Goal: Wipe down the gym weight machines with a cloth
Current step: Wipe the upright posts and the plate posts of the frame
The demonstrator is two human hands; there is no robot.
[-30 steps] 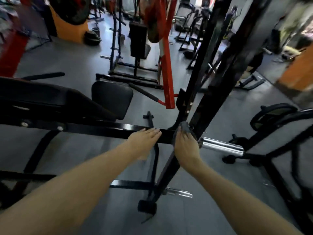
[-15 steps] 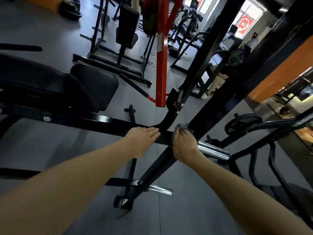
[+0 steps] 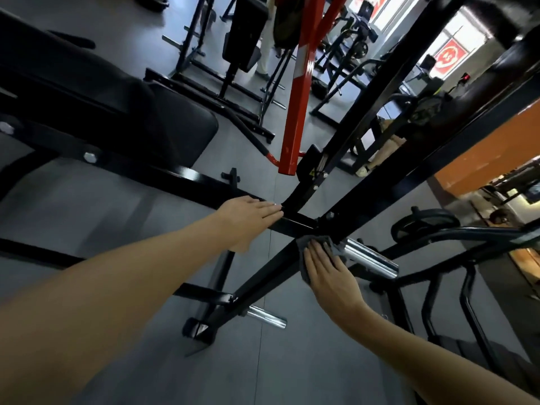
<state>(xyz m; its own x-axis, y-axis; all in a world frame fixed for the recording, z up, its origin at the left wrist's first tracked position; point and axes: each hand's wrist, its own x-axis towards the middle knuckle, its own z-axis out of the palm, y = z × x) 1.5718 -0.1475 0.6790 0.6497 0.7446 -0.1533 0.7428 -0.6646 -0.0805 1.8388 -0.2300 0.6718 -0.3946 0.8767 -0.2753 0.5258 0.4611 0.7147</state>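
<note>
Left hand: the left hand (image 3: 253,214) lies flat, fingers straight, on a black horizontal frame bar (image 3: 295,224) of a weight machine.
Right hand: the right hand (image 3: 327,270) presses a grey cloth (image 3: 314,240) with straight fingers against a slanted black post (image 3: 271,276), just beside a chrome sleeve (image 3: 369,260).
Left of scene: a black padded seat (image 3: 172,133) above the bar.
Far: a red upright beam (image 3: 298,112), more black racks on the grey floor (image 3: 117,217).
Right of scene: an orange wall (image 3: 482,159).
</note>
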